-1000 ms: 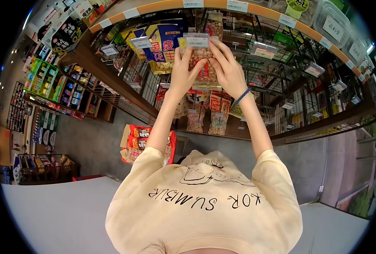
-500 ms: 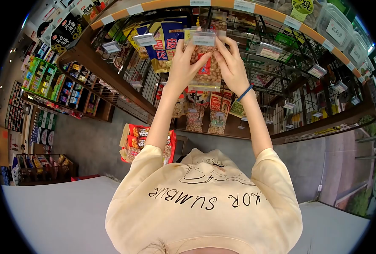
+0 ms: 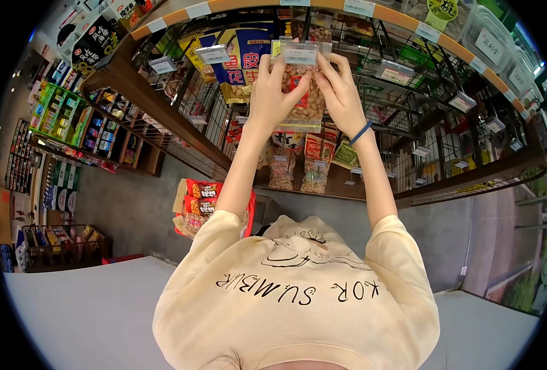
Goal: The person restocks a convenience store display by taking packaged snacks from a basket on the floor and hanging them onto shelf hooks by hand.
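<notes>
A clear bag of nuts with a red label (image 3: 310,105) hangs upright on the rack, behind a price tag (image 3: 300,57). My left hand (image 3: 273,95) grips its left side, with the thumb across the front. On the other side my right hand (image 3: 341,95), below which a blue band circles the wrist, holds the bag's right edge. The tag covers the top of the bag, and the fingertips behind it are hidden. Blue and yellow snack bags (image 3: 239,61) hang just left of my left hand.
Red and clear snack bags (image 3: 316,160) hang below. An open box of red packets (image 3: 200,203) is low at the left. Wire racks with price tags (image 3: 396,72) extend right, and an orange shelf edge (image 3: 393,18) crosses above. A crate of goods (image 3: 64,243) stands far left.
The view has shifted slightly, so the shelf and tags appear a little further right. Both hands stay on the nut bag, which sits slightly differently between them.
</notes>
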### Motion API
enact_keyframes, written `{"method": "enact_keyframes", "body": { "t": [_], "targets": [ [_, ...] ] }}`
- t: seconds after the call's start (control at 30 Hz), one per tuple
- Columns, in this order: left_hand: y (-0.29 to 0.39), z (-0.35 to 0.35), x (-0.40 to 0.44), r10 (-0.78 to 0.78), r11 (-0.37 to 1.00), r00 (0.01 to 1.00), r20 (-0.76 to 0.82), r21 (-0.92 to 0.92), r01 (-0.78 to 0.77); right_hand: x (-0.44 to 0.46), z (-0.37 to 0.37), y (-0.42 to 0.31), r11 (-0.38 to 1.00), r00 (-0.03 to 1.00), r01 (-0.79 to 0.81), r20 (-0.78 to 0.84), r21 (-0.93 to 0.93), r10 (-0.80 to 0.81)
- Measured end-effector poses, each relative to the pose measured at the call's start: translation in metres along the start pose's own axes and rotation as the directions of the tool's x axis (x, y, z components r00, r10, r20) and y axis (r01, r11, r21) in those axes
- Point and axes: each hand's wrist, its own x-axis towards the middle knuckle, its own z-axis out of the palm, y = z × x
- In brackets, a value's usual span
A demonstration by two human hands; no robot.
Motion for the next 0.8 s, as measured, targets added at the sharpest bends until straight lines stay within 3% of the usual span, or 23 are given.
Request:
{"method": "enact_keyframes", "body": {
  "t": [0.27, 0.3, 0.47, 0.63, 0.8],
  "targets": [
    [0.007, 0.004, -0.005, -0.053, 0.999, 0.999, -0.001, 0.002, 0.053, -0.005, -0.002, 0.003, 0.998, 0.999, -0.049, 0.013, 0.034, 0.048],
    [0.009, 0.001, -0.005, -0.117, 0.993, 0.992, 0.038, 0.014, 0.116, -0.005, -0.002, 0.004, 1.0, 0.999, -0.03, 0.012, 0.004, 0.03],
    [0.006, 0.003, -0.003, -0.041, 0.998, 0.998, -0.039, 0.04, 0.042, -0.001, -0.001, 0.003, 1.0, 1.0, -0.018, 0.018, -0.026, 0.018],
    [0.003, 0.013, -0.003, -0.172, 0.985, 0.984, 0.052, 0.031, 0.171, 0.002, -0.004, 0.009, 0.992, 0.995, -0.078, 0.059, -0.097, 0.084],
    [0.0, 0.021, -0.004, -0.166, 0.986, 0.986, 0.018, 0.014, 0.165, 0.004, -0.005, 0.013, 0.985, 0.995, -0.075, 0.058, -0.158, 0.085]
  ]
}}
